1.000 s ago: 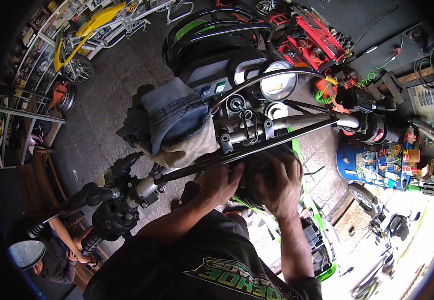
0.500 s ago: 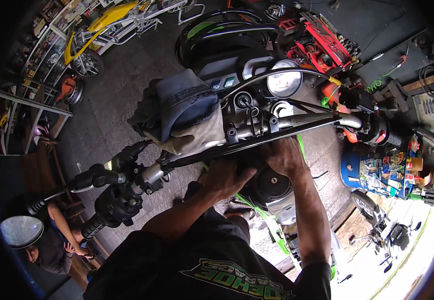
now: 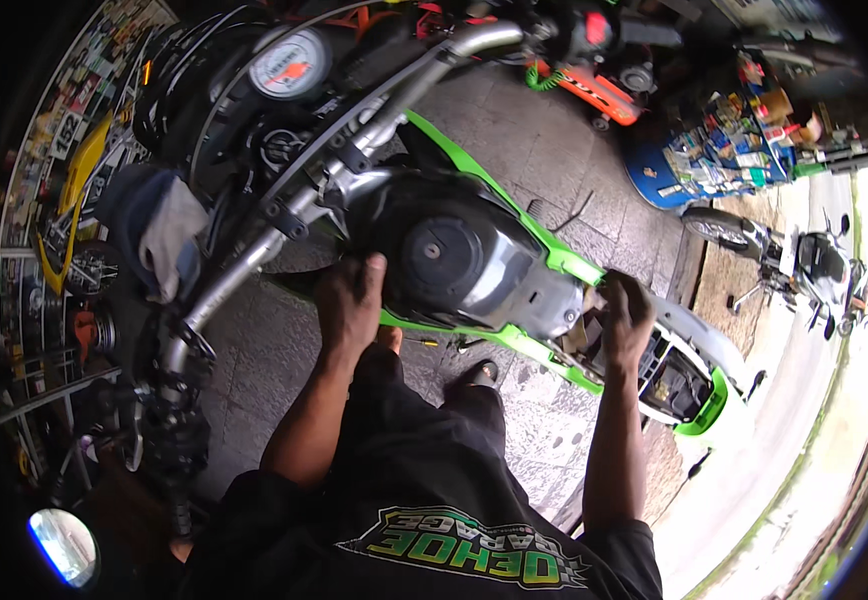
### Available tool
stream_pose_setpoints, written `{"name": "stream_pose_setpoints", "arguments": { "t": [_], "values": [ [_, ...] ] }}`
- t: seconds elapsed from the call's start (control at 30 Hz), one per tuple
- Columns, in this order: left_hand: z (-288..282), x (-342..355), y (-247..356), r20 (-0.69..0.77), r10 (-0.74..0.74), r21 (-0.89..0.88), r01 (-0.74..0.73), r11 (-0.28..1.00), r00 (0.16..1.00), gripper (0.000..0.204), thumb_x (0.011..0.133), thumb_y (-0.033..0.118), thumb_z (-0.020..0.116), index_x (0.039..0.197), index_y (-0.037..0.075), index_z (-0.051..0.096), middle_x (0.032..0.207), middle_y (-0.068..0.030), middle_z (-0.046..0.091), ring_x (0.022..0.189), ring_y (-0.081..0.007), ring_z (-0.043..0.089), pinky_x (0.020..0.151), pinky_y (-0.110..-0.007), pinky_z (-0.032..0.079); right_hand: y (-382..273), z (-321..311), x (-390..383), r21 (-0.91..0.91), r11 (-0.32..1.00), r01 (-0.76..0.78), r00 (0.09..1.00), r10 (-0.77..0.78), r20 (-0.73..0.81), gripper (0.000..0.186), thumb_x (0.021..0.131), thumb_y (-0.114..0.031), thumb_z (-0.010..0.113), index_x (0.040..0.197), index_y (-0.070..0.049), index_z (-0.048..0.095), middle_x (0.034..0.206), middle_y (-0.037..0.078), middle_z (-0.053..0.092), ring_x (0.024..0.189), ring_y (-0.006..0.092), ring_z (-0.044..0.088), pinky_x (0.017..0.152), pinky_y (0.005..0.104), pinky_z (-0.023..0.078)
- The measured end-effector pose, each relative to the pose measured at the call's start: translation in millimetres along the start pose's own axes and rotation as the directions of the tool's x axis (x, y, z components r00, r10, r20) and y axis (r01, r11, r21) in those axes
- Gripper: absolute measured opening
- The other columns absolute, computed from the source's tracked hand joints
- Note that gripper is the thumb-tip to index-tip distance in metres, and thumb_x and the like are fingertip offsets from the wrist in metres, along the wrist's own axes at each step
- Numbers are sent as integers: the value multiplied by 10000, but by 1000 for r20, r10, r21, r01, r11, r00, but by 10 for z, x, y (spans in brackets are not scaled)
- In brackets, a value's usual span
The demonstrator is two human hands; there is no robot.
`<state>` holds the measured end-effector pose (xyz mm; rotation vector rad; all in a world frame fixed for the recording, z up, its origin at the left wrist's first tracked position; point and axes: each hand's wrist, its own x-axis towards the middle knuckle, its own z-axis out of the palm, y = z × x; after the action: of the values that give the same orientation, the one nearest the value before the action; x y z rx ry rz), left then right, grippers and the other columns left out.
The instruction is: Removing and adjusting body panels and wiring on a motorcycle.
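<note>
My left hand (image 3: 354, 305) grips the near front edge of a black fuel tank (image 3: 494, 285) with a round filler cap (image 3: 439, 260), its thumb up and other fingers partly hidden. My right hand (image 3: 626, 310) has curled fingers at the tank's rear, by a green side panel (image 3: 569, 262); what they hold is hidden. Silver handlebars (image 3: 219, 290) run diagonally left of the tank, with a round gauge (image 3: 289, 64) and a bundled cloth (image 3: 159, 225) beside them. An open rear section (image 3: 679, 385) lies to the right.
A yellow motorcycle (image 3: 84, 190) stands at the left before shelving (image 3: 49, 120). An orange machine (image 3: 594, 95) and a blue bench (image 3: 654, 165) with small items are at the upper right. Another motorcycle (image 3: 814, 270) stands in the bright doorway. A mirror (image 3: 64, 545) sits lower left.
My view has swung toward the bike's rear, so the handlebars now run diagonally. My right hand has moved from near the handlebar back to the tank's rear; my left hand remains at its front.
</note>
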<state>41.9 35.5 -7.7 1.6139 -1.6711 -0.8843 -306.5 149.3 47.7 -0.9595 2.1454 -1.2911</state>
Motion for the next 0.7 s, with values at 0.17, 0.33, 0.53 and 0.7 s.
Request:
{"name": "stream_pose_setpoints", "arguments": {
  "t": [0.17,0.33,0.53,0.7],
  "values": [
    [96,-598,40,-434,252,155,-204,967,865,292,970,211,675,1126,-30,620,1116,-191,622,1046,-370,608,943,-477,475,1583,-864,-1341,-29,930,-367,930,366,-41,384,992,-319,635,1083,40,737,933,115,747,748,182,679,709,322,534],
    [510,-1649,157,-199,202,96,-186,978,959,195,961,139,643,1097,0,630,1107,-187,615,1024,-361,615,899,-462,494,2628,-1039,-2904,-44,790,-611,768,605,209,272,977,-163,644,1118,58,717,949,143,752,739,200,706,673,320,564],
    [1182,-2613,-93,576,80,-39,-70,997,813,178,935,185,719,947,17,661,887,-113,683,810,-252,705,729,-367,546,2946,-1052,-3379,11,728,-685,706,660,256,257,972,-147,635,1105,57,717,910,128,743,708,195,699,655,320,559],
    [1346,-2872,-772,797,-49,78,-22,997,602,240,939,256,718,961,22,674,916,-140,727,867,-285,719,778,-395,553,3146,-1015,-3095,264,685,-679,721,689,67,269,972,-154,666,1147,48,695,904,100,727,687,149,654,616,285,517]
  ]
}}
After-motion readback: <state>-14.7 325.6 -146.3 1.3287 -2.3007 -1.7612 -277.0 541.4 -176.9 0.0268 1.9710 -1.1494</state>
